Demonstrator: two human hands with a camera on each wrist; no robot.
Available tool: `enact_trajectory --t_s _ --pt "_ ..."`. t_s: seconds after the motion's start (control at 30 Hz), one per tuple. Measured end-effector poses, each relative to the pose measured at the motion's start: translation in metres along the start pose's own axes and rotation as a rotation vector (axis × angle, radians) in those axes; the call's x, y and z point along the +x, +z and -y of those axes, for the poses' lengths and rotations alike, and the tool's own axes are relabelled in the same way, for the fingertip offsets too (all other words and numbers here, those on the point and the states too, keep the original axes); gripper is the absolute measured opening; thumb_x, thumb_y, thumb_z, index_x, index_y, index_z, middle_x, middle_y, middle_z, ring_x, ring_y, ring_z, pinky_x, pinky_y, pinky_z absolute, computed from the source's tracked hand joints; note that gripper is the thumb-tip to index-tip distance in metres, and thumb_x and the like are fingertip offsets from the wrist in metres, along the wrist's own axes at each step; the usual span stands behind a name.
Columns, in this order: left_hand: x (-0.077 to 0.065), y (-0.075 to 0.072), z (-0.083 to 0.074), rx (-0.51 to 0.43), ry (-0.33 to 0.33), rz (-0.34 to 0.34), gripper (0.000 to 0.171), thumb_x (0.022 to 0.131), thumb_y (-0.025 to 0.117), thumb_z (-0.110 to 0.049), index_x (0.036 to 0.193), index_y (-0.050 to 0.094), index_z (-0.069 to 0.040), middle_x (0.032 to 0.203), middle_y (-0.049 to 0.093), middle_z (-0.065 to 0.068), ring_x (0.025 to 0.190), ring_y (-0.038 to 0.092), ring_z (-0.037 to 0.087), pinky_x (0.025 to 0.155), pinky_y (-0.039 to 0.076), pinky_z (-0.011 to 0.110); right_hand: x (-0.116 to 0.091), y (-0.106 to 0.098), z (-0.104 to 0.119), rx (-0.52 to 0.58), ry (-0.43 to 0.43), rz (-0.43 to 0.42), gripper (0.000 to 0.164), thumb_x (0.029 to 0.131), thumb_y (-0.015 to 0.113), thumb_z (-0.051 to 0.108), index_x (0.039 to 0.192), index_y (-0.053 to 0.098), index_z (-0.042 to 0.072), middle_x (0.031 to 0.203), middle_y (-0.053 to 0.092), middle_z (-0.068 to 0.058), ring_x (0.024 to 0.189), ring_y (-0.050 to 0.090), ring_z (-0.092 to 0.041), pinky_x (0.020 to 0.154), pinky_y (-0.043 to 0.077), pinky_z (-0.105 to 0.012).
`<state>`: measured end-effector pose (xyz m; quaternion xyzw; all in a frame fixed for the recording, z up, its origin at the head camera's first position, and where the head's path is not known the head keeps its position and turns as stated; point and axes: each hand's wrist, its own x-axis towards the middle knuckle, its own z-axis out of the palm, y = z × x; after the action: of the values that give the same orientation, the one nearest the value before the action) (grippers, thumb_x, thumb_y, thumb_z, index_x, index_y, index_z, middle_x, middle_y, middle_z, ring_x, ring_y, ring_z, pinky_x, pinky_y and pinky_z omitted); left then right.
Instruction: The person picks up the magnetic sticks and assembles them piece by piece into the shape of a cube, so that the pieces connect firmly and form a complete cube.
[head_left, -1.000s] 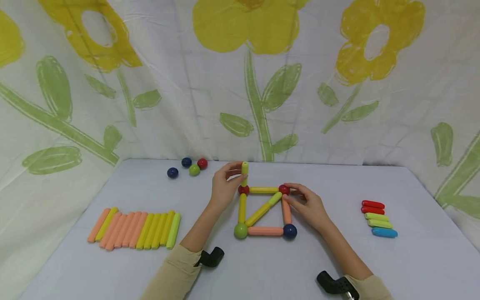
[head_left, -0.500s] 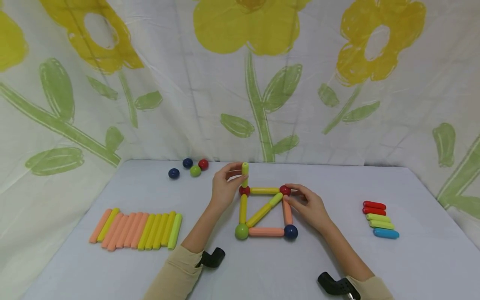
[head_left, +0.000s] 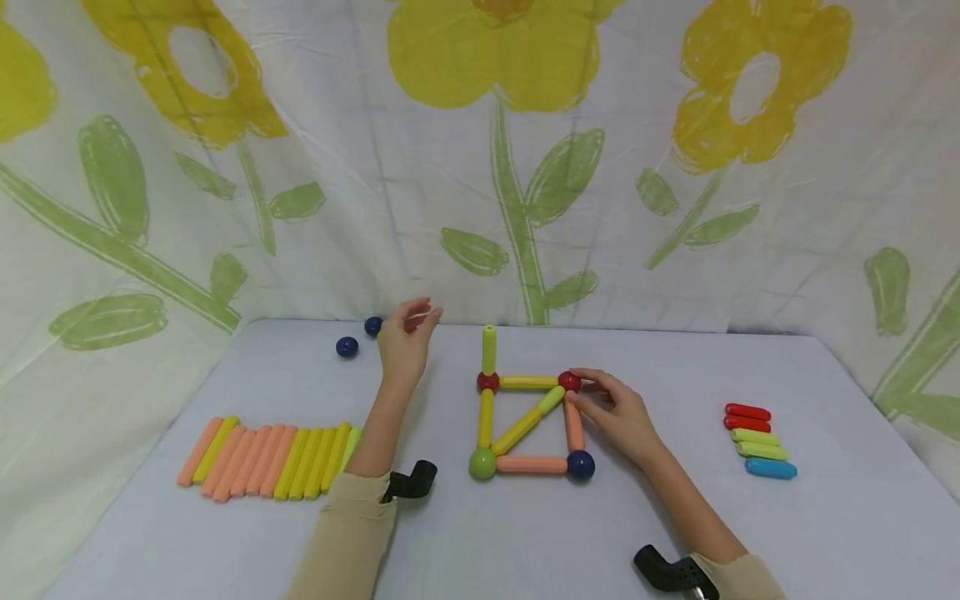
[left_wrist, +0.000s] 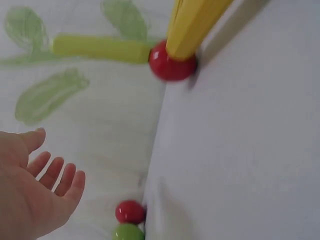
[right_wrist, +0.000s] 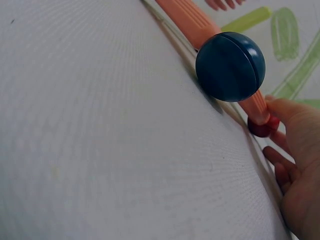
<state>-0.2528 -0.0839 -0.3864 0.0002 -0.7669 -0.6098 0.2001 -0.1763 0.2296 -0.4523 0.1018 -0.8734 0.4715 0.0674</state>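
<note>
On the table stands a square of rods and balls. A light green rod (head_left: 489,350) rises from its back-left red ball (head_left: 487,382). My left hand (head_left: 405,354) hovers left of this rod, near the back edge; its fingers are loosely bent around nothing in the left wrist view. My right hand (head_left: 622,421) pinches the back-right red ball (head_left: 570,381), its thumb by the end of a salmon rod (head_left: 574,423). The front corners are a green ball (head_left: 482,463) and a dark blue ball (head_left: 581,465). A yellow rod (head_left: 516,430) forms part of the diagonal.
Several salmon, yellow and green rods (head_left: 302,463) lie in a row at left. Short red, green and blue rods (head_left: 771,468) lie at right. Dark blue balls (head_left: 347,347) sit at the back left; another red ball (left_wrist: 130,212) and green ball (left_wrist: 128,232) show in the left wrist view.
My left hand has let go of the light green rod and moved left and up. The rod stays upright on the red ball. The right hand keeps its place.
</note>
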Motion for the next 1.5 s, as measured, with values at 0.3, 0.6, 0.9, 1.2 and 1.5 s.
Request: enact_trajectory --t_s 0.3,0.6,0.9,1.2,1.5 --pt "0.017 -0.038 0.02 0.175 -0.04 -0.115 0.04 0.099 0.072 -0.005 0.136 0.063 0.01 0.133 0.064 0.03 0.118 0.063 0.043 0.103 0.052 0.044 0.0 0.004 0.001 0.008 -0.015 0.003 0.043 0.101 0.074 0.021 0.142 0.066 0.009 0.138 0.068 -0.014 0.124 0.064 -0.034 0.105 0.049 -0.053" --pt "0.016 -0.045 0.039 0.277 -0.135 -0.009 0.045 0.101 0.067 -0.008 0.139 0.058 0.014 0.14 0.058 0.032 0.121 0.055 0.043 0.109 0.045 0.052 0.002 0.003 0.001 0.006 -0.015 0.001 0.044 0.1 0.075 0.02 0.142 0.065 0.009 0.138 0.068 -0.015 0.125 0.064 -0.035 0.106 0.049 -0.055" --pt "0.012 -0.039 0.047 0.289 -0.221 0.053 0.041 0.1 0.069 -0.009 0.136 0.061 0.011 0.137 0.058 0.031 0.123 0.058 0.042 0.109 0.049 0.05 0.002 0.002 0.0 -0.005 -0.015 -0.001 0.044 0.1 0.074 0.02 0.142 0.065 0.009 0.138 0.068 -0.016 0.124 0.064 -0.035 0.106 0.049 -0.054" --pt "0.01 -0.035 0.048 0.232 -0.232 0.046 0.039 0.1 0.07 -0.005 0.136 0.062 0.01 0.138 0.057 0.028 0.124 0.061 0.041 0.109 0.051 0.047 0.002 0.0 -0.001 -0.003 -0.003 0.002 0.044 0.101 0.074 0.021 0.142 0.065 0.01 0.139 0.068 -0.015 0.125 0.063 -0.035 0.107 0.048 -0.054" --pt "0.012 -0.028 0.029 0.205 -0.153 0.026 0.039 0.098 0.074 -0.008 0.133 0.067 0.007 0.132 0.065 0.027 0.116 0.065 0.041 0.102 0.055 0.046 0.001 0.0 -0.002 0.001 0.005 0.006 0.044 0.101 0.074 0.022 0.142 0.064 0.01 0.14 0.067 -0.015 0.126 0.063 -0.036 0.109 0.048 -0.057"
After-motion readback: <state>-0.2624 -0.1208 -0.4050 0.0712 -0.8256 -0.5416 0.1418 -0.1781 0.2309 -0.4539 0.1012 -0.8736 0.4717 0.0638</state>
